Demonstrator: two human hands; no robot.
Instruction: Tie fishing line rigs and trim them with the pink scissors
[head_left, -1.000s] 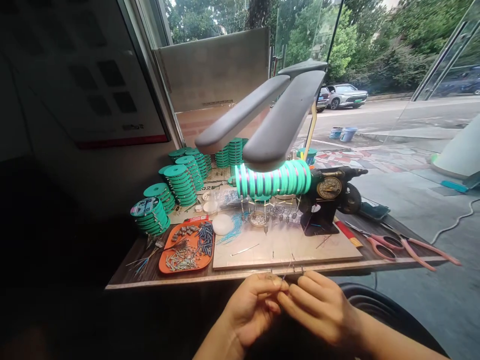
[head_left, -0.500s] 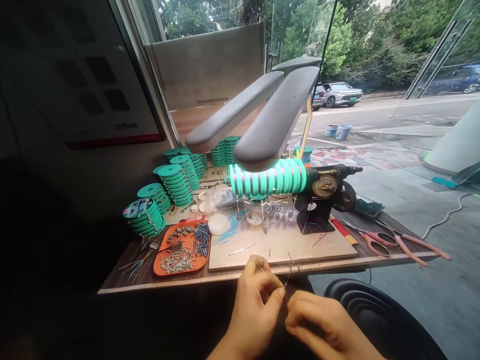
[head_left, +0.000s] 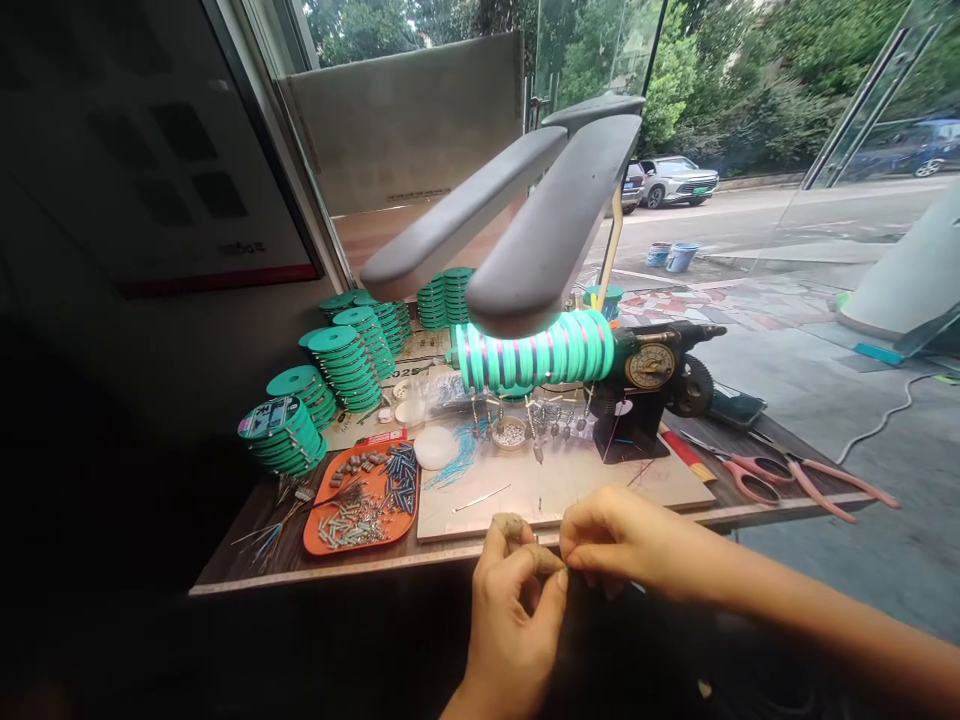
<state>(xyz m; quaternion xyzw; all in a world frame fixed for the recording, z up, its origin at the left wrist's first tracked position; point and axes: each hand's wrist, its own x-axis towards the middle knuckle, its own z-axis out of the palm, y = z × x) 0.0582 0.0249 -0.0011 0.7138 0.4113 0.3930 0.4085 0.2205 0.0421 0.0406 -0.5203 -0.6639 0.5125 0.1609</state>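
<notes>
Just past the table's front edge, my left hand (head_left: 516,612) is closed, with thumb and forefinger pinched on a thin fishing line. My right hand (head_left: 616,545) is closed too, its fingertips meeting those of the left. The line and any small parts on it are mostly hidden between the fingers. Beyond the hands lies a pale work board (head_left: 442,520) with a thin metal needle-like tool (head_left: 481,498) on it. Behind that, a row of green line spools (head_left: 534,352) sits on a black winding machine (head_left: 634,400), with small weights hanging below.
An orange tray (head_left: 309,540) of small tackle parts stands left. Stacks of green spools (head_left: 345,368) are behind it. Pink-handled scissors (head_left: 750,480) and pliers (head_left: 825,487) lie right. A grey lamp (head_left: 555,220) hangs low over the spools. A small dish (head_left: 511,434) holds beads.
My right hand has moved up and inward from below right, to the left hand's fingertips. The line with small metal parts, visible between the hands before, is now mostly hidden.
</notes>
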